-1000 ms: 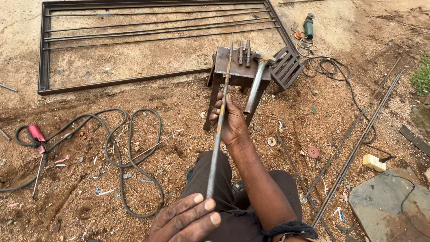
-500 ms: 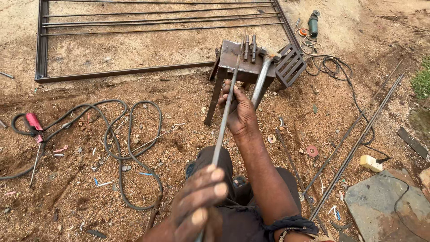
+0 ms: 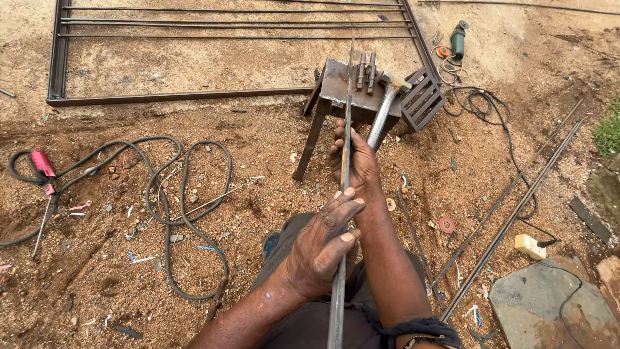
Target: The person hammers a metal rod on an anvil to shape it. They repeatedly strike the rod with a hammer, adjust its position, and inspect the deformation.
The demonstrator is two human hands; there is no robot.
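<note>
A long thin steel rod (image 3: 347, 103) runs from my lap out over a small rusty metal work stand (image 3: 336, 87). My left hand (image 3: 320, 245) is wrapped around the rod near my body. My right hand (image 3: 355, 161) grips the same rod further along, just short of the stand. A hammer (image 3: 386, 106) with a metal handle leans against the stand beside my right hand. Short metal pieces (image 3: 366, 70) lie on the stand's top.
A rectangular steel frame (image 3: 194, 97) lies on the sandy ground beyond. Black cable (image 3: 184, 207) loops at the left near a red-handled electrode holder (image 3: 42, 165). An angle grinder (image 3: 457, 40), a metal grille (image 3: 423, 100), long bars (image 3: 510, 220) and a stone slab (image 3: 555, 310) lie at the right.
My left hand has risen into view and closed around the rod. The view has shifted so the stand and frame sit slightly lower and closer.
</note>
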